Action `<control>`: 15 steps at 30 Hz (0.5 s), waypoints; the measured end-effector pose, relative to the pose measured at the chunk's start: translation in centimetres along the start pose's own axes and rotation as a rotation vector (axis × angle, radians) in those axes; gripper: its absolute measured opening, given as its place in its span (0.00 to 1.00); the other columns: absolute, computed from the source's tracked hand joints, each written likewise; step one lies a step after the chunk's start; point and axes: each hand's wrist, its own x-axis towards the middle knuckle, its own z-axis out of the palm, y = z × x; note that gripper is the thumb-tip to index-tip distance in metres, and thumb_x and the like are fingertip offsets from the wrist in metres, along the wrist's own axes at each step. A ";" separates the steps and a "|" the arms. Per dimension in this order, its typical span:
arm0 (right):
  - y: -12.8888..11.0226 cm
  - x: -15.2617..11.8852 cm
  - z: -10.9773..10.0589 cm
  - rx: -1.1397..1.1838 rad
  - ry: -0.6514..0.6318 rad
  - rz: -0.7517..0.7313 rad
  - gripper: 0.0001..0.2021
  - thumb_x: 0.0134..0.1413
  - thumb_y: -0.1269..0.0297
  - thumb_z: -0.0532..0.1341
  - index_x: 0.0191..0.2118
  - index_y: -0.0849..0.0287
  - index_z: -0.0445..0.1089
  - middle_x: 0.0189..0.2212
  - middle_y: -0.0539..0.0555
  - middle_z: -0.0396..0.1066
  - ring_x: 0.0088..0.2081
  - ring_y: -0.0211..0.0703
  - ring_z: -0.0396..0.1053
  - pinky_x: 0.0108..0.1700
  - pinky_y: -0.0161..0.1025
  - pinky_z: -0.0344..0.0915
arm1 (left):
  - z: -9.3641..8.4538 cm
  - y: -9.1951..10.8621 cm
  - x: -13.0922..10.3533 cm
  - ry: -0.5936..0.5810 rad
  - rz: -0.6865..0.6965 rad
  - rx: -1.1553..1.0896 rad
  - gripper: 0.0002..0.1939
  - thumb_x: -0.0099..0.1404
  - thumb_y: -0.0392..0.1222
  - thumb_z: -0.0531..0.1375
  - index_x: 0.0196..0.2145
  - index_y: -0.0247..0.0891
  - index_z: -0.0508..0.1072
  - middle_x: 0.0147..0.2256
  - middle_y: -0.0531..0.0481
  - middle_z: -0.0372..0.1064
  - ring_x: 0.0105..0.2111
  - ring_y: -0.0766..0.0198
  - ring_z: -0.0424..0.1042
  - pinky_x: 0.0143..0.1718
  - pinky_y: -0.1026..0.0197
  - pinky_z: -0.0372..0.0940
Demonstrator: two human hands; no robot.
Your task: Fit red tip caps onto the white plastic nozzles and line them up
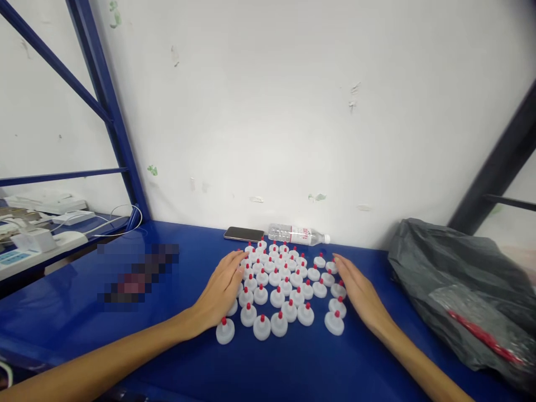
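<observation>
Several white round caps with red nozzle tips (pixel 277 297) stand upright in a loose cluster on the blue table (pixel 293 368). At the cluster's left edge, my left hand (pixel 221 287) rests with its fingers stretched out, alongside the outermost caps and partly hiding some of them. My right hand (pixel 360 290) lies along the right edge, fingers extended and close together, beside a short column of caps. Neither hand grips a cap. A gap of blue surface separates the right-hand column from the main group near the front.
Behind the caps lie a dark phone (pixel 244 234) and a clear plastic bottle (pixel 297 234) on its side. A dark grey plastic bag (pixel 452 279) and a clear packet with red pieces (pixel 486 335) sit right. White devices and cables (pixel 42 240) occupy the left shelf.
</observation>
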 end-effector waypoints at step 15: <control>-1.9 1.9 3.4 -0.024 0.102 -0.185 0.30 0.73 0.45 0.42 0.59 0.56 0.73 0.57 0.58 0.76 0.60 0.51 0.72 0.63 0.52 0.66 | -0.1 0.0 1.1 0.229 -0.109 -0.539 0.16 0.69 0.49 0.54 0.50 0.45 0.73 0.56 0.46 0.71 0.62 0.49 0.65 0.64 0.45 0.58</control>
